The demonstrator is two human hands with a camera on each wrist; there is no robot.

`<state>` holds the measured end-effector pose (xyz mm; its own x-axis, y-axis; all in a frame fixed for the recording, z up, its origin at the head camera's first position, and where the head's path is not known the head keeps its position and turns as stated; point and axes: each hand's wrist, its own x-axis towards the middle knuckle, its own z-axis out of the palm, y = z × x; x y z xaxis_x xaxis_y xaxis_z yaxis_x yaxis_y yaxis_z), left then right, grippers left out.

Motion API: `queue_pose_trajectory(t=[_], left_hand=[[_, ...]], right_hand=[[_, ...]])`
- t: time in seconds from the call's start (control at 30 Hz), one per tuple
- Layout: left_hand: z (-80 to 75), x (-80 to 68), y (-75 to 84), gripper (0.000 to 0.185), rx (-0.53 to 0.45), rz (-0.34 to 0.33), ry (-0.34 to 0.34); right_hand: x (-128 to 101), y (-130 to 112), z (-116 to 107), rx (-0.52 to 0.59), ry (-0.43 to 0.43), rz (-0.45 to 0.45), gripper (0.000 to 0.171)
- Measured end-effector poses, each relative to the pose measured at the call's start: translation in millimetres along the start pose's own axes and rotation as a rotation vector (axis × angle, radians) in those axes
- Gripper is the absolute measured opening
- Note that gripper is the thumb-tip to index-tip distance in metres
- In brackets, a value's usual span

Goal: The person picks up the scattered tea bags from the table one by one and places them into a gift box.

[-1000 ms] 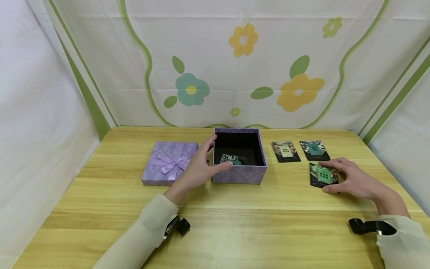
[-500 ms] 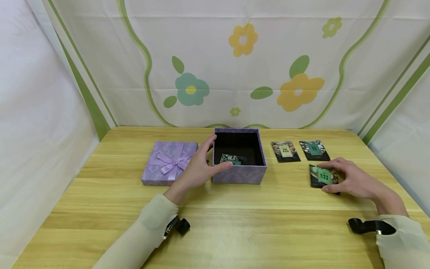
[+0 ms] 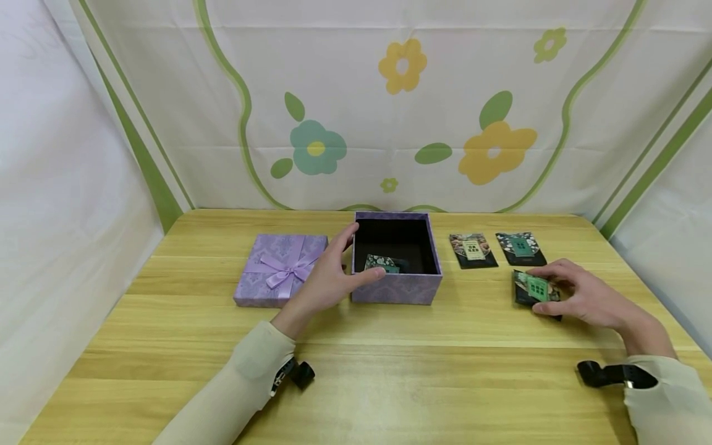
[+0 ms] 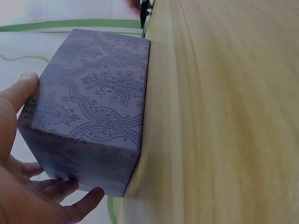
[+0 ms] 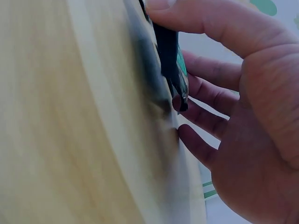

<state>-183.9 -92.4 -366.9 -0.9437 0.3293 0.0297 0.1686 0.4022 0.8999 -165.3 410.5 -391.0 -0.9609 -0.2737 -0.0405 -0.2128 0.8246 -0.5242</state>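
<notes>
An uncovered purple patterned gift box [image 3: 397, 290] with a black inside stands mid-table. My left hand [image 3: 327, 277] holds its near left corner, thumb over the front rim and fingers along the left side; the left wrist view shows the fingertips against the patterned wall [image 4: 100, 84]. Inside the box lies a small dark packet [image 3: 382, 264] with a teal label. On the right, my right hand [image 3: 586, 300] pinches a black packet [image 3: 537, 288] with a green label between thumb and fingers. In the right wrist view this packet [image 5: 168, 51] stands edge-on, tilted, close over the wood.
The purple lid [image 3: 267, 262] with a ribbon bow lies left of the box, partly behind the left hand. Two more packets lie flat at the right back: one with a cream label [image 3: 473, 251], one with a teal label [image 3: 521, 249]. A flowered cloth [image 3: 367, 123] hangs behind the wooden table [image 3: 389, 377].
The green-labelled packet has tilted in my right hand, its near side bunching under the thumb as the grip closes. My left hand and the box have stayed put.
</notes>
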Motion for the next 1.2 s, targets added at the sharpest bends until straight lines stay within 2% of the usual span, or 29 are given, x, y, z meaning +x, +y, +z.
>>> queue_pose_trajectory(t=[0.5, 0.87, 1.2], left_hand=[[-0.5, -0.3, 0.7, 0.105, 0.011, -0.008, 0.005], [-0.2, -1.6, 0.1, 0.106, 0.003, 0.000, 0.011], [0.4, -2.2, 0.6, 0.105, 0.014, -0.010, 0.006]], right_hand=[[4, -23, -4, 0.031, 0.047, -0.032, 0.064], [14, -54, -8, 0.002, 0.063, -0.023, 0.071], [18, -71, -7, -0.007, 0.076, -0.032, 0.076]])
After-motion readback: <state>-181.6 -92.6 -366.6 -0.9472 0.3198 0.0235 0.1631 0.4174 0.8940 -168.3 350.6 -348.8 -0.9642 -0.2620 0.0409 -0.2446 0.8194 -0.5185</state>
